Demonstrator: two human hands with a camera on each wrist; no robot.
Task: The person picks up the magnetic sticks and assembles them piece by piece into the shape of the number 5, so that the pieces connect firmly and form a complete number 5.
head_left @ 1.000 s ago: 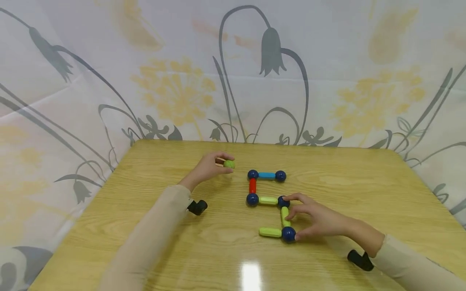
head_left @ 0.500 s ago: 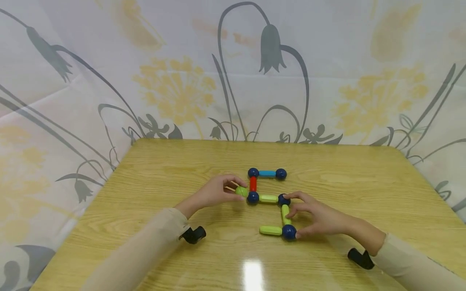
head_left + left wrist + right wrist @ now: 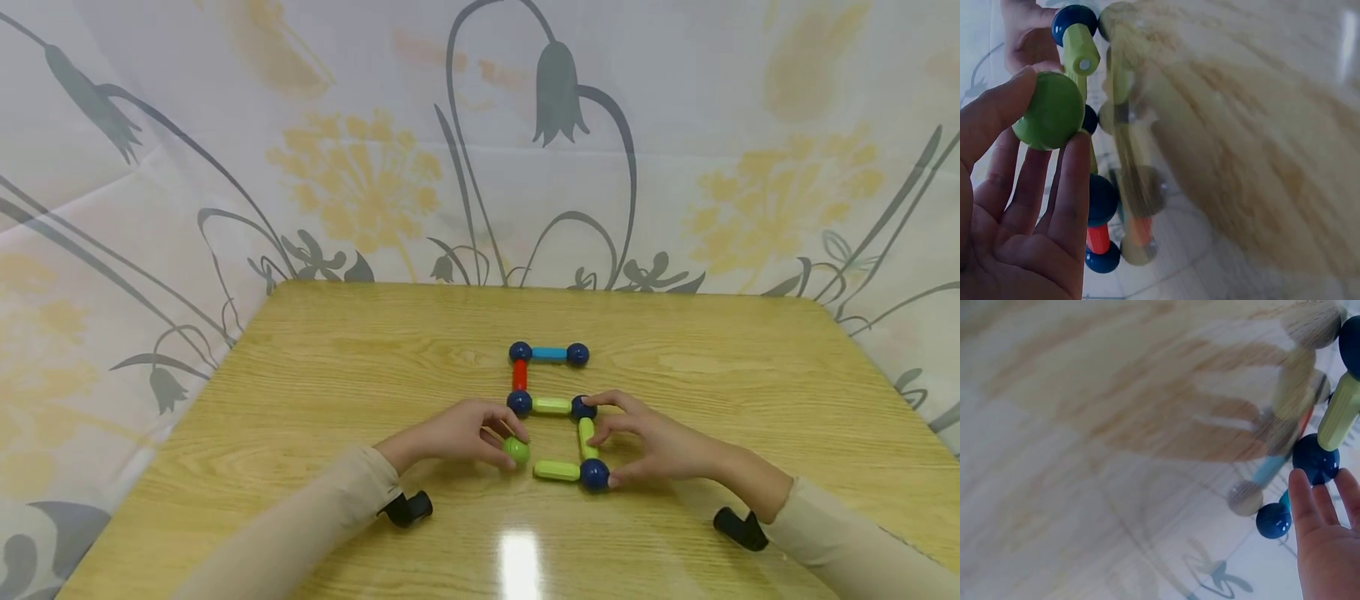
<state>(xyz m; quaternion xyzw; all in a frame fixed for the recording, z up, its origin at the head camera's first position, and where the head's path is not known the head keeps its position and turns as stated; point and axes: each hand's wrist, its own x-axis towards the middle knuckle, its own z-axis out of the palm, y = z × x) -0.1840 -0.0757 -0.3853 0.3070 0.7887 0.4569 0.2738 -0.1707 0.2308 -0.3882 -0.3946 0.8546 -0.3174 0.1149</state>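
Note:
My left hand (image 3: 472,433) pinches a green ball (image 3: 516,451) between thumb and fingers, just left of the free end of a yellow-green rod (image 3: 557,471). That rod belongs to a magnetic ball-and-rod chain lying in an S-like shape. In the left wrist view the ball (image 3: 1050,112) hides part of the chain, and a silver dot shows on the rod's end (image 3: 1084,64). My right hand (image 3: 660,446) holds the chain's right side. Its index finger is on the middle blue ball (image 3: 584,407), its thumb on the lower blue ball (image 3: 595,474), another finger by the upright yellow-green rod (image 3: 587,437).
Farther along the chain are a red rod (image 3: 520,376), a light blue rod (image 3: 549,354) and an end blue ball (image 3: 577,354). The glossy wooden table (image 3: 360,333) mirrors the pieces. A flower-patterned cloth (image 3: 480,167) hangs behind the table's far edge.
My left hand has carried the green ball toward me and slightly right, from beside the upper chain to the lower rod's free end. My right hand stays in place on the chain.

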